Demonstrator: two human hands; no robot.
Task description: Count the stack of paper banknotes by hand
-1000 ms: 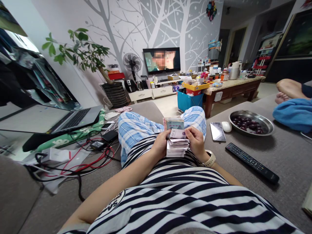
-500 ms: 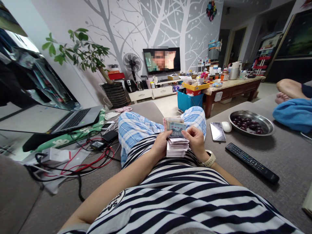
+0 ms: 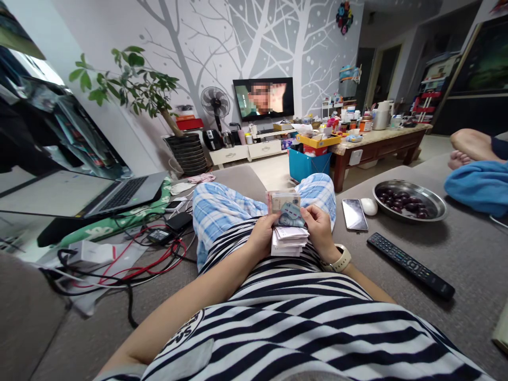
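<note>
My left hand [image 3: 262, 231] is closed around the left edge of a thick stack of banknotes [image 3: 289, 242] held over my lap. The lower part of the stack shows pale, uneven edges, and its far part stands up toward my knees. On top is a bluish-green banknote [image 3: 291, 214], bent and lying at a slant. The thumb and fingers of my right hand [image 3: 318, 227] pinch its right edge. A pale watch sits on my right wrist. Parts of the stack are hidden behind my left fingers.
On the sofa to my right lie a smartphone [image 3: 354, 215], a white mouse [image 3: 369, 207], a remote control [image 3: 410, 265] and a steel bowl [image 3: 440, 207] of dark round fruit. Another person's leg [image 3: 472, 143] rests beyond. Tangled cables [image 3: 135, 270] and a laptop [image 3: 130, 193] are on my left.
The top banknote, flatter before, is now bent and slanted, with its right edge pulled slightly right by my right hand. My left hand stays in place on the stack.
</note>
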